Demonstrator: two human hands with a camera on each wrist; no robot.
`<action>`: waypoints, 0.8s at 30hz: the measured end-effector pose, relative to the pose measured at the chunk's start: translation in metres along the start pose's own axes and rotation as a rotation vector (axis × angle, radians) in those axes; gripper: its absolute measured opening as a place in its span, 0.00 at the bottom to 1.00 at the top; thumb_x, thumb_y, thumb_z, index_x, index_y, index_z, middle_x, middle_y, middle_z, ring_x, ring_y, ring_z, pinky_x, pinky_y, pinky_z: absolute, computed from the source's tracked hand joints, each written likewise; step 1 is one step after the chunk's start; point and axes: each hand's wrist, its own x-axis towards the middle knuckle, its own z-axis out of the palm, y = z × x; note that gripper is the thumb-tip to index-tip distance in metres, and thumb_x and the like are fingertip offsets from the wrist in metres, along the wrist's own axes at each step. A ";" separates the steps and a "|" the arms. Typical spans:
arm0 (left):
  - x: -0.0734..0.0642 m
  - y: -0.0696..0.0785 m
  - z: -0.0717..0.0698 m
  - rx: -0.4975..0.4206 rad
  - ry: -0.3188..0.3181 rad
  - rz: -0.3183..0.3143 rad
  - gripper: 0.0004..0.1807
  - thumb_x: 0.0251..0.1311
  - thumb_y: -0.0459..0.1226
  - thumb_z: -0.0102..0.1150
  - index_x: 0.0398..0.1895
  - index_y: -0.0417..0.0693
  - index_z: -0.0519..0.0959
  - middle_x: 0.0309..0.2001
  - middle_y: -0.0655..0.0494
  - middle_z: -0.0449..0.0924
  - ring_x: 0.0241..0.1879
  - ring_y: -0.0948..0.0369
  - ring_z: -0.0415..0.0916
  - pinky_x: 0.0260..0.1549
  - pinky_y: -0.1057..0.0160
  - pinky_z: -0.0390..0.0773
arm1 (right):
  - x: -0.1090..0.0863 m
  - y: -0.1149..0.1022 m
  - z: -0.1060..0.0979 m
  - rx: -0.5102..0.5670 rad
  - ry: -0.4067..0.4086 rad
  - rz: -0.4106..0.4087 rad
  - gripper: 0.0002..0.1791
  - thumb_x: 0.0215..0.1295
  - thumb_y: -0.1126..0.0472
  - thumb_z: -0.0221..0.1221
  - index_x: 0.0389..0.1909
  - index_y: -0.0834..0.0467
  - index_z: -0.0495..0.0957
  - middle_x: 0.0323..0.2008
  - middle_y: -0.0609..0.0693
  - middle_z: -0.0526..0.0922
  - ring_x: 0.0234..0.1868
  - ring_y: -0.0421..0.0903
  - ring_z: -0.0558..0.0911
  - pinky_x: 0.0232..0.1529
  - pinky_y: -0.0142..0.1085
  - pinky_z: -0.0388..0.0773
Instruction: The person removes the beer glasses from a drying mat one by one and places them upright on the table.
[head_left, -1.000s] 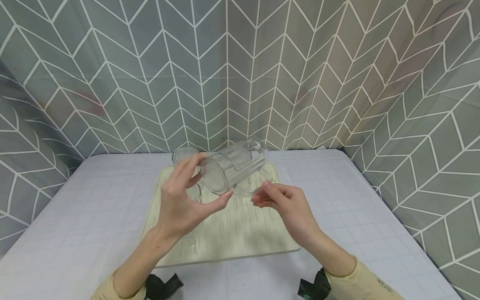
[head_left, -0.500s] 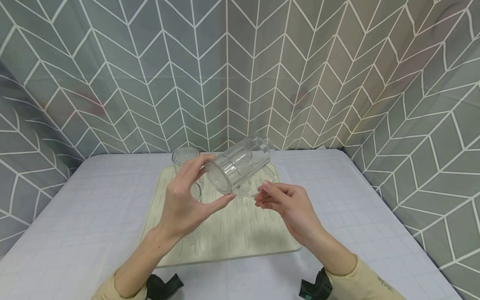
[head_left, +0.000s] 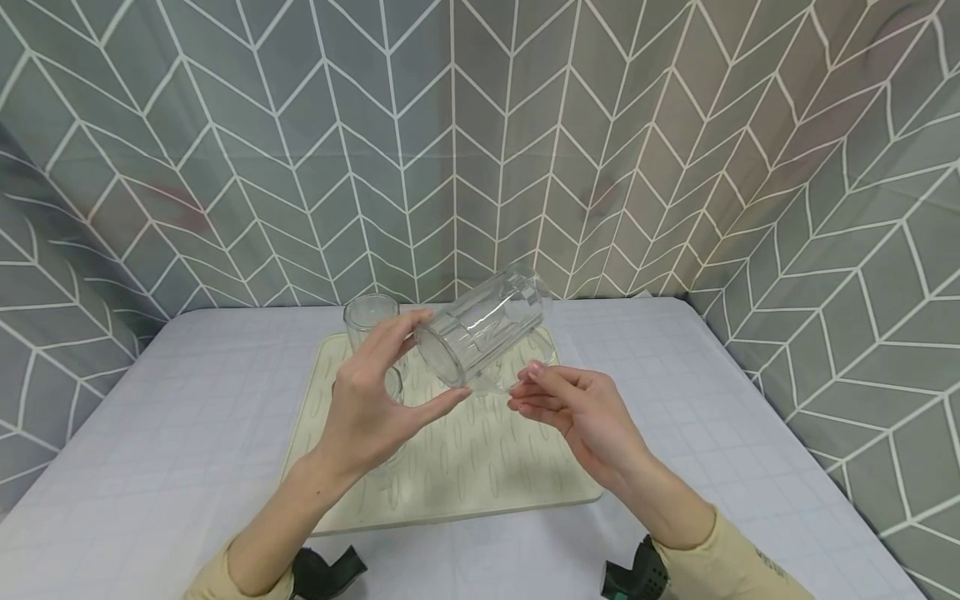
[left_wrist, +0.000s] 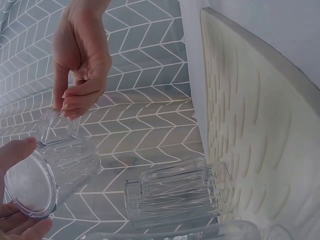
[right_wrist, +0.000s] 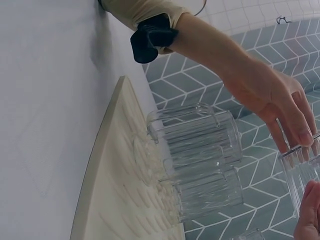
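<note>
A clear glass mug (head_left: 487, 321) hangs tilted above the pale mat, its base toward the left hand and its far end raised to the right. The left hand (head_left: 375, 383) grips the base end, thumb below and fingers above, as the left wrist view also shows around the mug's round base (left_wrist: 31, 182). With thumb and fingertips, the right hand (head_left: 577, 408) pinches the mug's handle (left_wrist: 57, 125). That handle is faint in the head view. More clear mugs stand on the mat behind the left hand, one at the back (head_left: 370, 312) and one nearer (head_left: 393, 383), partly hidden.
The ribbed cream drying mat (head_left: 480, 467) lies on a table with a white cloth (head_left: 165, 433). A grey curtain with white zigzag lines (head_left: 480, 150) closes off the back and sides. In the right wrist view, mugs (right_wrist: 200, 135) stand close together on the mat.
The held mug has shifted slightly right and its far end has risen a little. Both hands have moved slightly right with it and keep their hold.
</note>
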 end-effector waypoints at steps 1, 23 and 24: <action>0.000 0.000 0.000 -0.001 -0.003 0.000 0.46 0.34 0.35 0.85 0.63 0.39 0.73 0.59 0.50 0.79 0.57 0.57 0.77 0.58 0.69 0.77 | 0.000 0.000 0.000 0.008 0.008 0.001 0.12 0.71 0.57 0.60 0.42 0.63 0.83 0.34 0.51 0.89 0.41 0.48 0.89 0.51 0.39 0.85; -0.002 -0.002 0.002 -0.042 -0.045 -0.046 0.42 0.38 0.33 0.83 0.61 0.35 0.74 0.59 0.47 0.79 0.58 0.55 0.79 0.58 0.66 0.78 | -0.001 -0.003 -0.002 0.041 0.011 -0.084 0.12 0.70 0.60 0.61 0.43 0.66 0.84 0.38 0.53 0.89 0.45 0.49 0.89 0.58 0.44 0.80; -0.003 -0.003 0.002 -0.044 -0.046 -0.047 0.42 0.38 0.33 0.83 0.61 0.35 0.74 0.59 0.46 0.79 0.58 0.55 0.79 0.58 0.67 0.77 | -0.001 -0.003 -0.002 0.035 0.015 -0.095 0.13 0.70 0.60 0.61 0.44 0.66 0.84 0.38 0.53 0.88 0.46 0.49 0.88 0.59 0.44 0.80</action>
